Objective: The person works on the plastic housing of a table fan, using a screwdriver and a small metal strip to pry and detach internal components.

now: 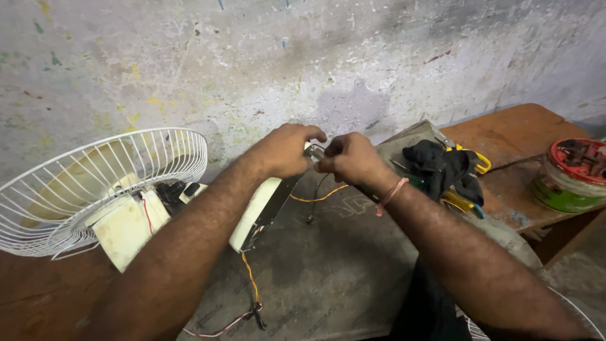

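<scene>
A small metal part (315, 152) is pinched between the closed grips of the left hand (287, 149) and right hand (353, 159), above a cream fan housing (255, 211); an orange wire (319, 197) hangs just below.

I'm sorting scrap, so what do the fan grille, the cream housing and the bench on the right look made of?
Fan grille: thin metal wire, coated glossy white. Housing in the left hand: likely cream plastic, smooth and yellowed, with a dark plate I can't identify. Bench: looks like wood, reddish-brown, worn and scuffed.
</scene>
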